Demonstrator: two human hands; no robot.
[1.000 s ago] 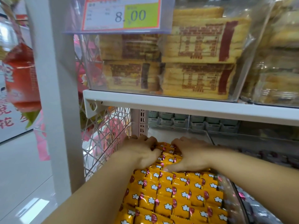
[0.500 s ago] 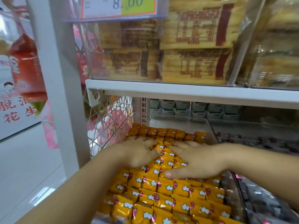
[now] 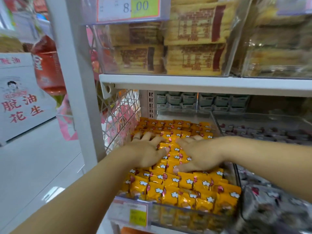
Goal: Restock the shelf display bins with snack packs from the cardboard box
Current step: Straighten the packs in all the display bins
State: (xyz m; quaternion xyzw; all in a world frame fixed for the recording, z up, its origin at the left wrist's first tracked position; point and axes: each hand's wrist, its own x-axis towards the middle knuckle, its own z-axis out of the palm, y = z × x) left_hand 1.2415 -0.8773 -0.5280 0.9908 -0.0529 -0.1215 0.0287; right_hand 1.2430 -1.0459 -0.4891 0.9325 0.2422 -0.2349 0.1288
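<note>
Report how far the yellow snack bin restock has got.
Done: the clear bin is packed front to back with yellow snack packs. In hand: the left hand and right hand lie flat, fingers spread, on the top layer, apparently levelling it. Left: no pack is held, so little here; the dark packs alongside may come next.

Your left grip [image 3: 146, 149]: one thin band ring [image 3: 136, 137] on a finger toward the outer side. Blur hides its material and any marking. The left thumbnail [image 3: 167, 149] is cut short with a rounded tip.

Your right grip [image 3: 200, 154]: bare. The right thumbnail [image 3: 176, 170] is also short and rounded.

Your left forearm [image 3: 84, 191] and right forearm [image 3: 270, 159]: both bare from the wrist to the frame edge. Motion blur softens finer surface detail on both.
</note>
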